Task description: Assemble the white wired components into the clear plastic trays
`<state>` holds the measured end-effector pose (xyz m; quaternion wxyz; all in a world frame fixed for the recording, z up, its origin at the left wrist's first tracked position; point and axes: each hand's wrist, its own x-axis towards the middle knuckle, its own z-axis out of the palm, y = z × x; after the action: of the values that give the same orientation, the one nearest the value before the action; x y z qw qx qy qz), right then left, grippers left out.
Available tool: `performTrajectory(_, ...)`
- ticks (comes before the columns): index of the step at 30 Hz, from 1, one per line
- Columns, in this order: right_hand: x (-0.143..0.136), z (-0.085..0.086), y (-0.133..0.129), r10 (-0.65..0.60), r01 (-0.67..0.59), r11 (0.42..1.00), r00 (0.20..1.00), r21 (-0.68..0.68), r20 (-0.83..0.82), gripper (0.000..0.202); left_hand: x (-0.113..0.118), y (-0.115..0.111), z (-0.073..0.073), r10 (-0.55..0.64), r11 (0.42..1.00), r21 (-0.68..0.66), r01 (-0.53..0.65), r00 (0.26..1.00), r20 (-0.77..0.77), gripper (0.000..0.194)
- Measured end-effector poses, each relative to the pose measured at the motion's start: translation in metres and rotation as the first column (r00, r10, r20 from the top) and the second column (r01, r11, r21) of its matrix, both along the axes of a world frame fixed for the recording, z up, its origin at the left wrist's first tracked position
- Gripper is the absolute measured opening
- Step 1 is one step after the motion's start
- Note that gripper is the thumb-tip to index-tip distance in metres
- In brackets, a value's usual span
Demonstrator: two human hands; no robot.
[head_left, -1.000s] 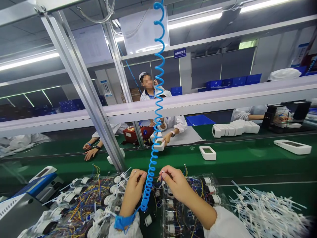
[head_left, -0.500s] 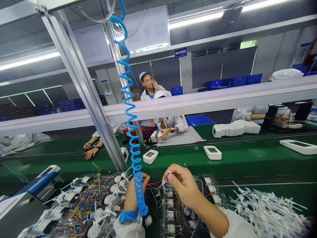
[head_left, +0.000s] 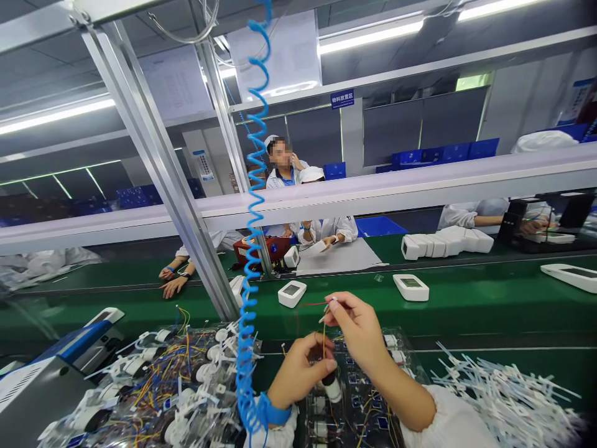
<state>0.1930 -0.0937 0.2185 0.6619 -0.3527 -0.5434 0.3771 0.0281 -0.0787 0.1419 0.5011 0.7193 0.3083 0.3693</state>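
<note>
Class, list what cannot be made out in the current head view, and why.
All in the head view:
Red wire: right end, partly covered by the right hand.
Black-and-white part: partly behind the left hand.
White device: cut off by the right edge.
Wall notice: writing too small.
Cable ties: blurred at lower right.

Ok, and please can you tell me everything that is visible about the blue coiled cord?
The blue coiled cord is bright, smooth and plastic-looking, wound in a spiral. It hangs from beyond the picture's top edge, so its upper attachment is out of view. The loops are widely spaced above and bunched tightly near the bottom. It passes in front of the white beam, and its lower end appears to join the blue wristband beside the left hand.
</note>
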Motion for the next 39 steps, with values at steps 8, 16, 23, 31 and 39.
performTrajectory(8,0.043,-0.006,-0.019,-0.045,0.044,0.999,0.999,-0.007,-0.014,0.032,0.010,-0.001,-0.010,-0.257,0.885,-0.322,0.336,0.929,0.265,0.050)
performTrajectory(16,0.100,-0.032,-0.057,0.043,-0.047,0.987,0.999,0.152,0.025,0.012,0.025,-0.011,-0.006,-0.055,0.846,-0.464,0.265,0.907,0.418,0.049)
performTrajectory(23,0.139,-0.041,-0.066,0.454,-0.458,0.884,0.889,-0.094,-0.060,0.034,0.025,-0.024,0.023,-0.061,0.979,-0.165,0.117,0.949,0.310,0.034)
performTrajectory(31,0.081,-0.079,-0.040,0.579,-0.645,0.618,0.760,-0.450,-0.295,0.058,0.034,-0.027,0.046,-0.163,0.948,0.268,0.171,0.985,-0.055,0.027)
performTrajectory(39,0.066,-0.090,-0.041,0.612,-0.690,0.537,0.714,-0.485,-0.339,0.075,0.047,-0.021,0.030,-0.025,0.969,0.228,0.098,0.953,-0.303,0.025)
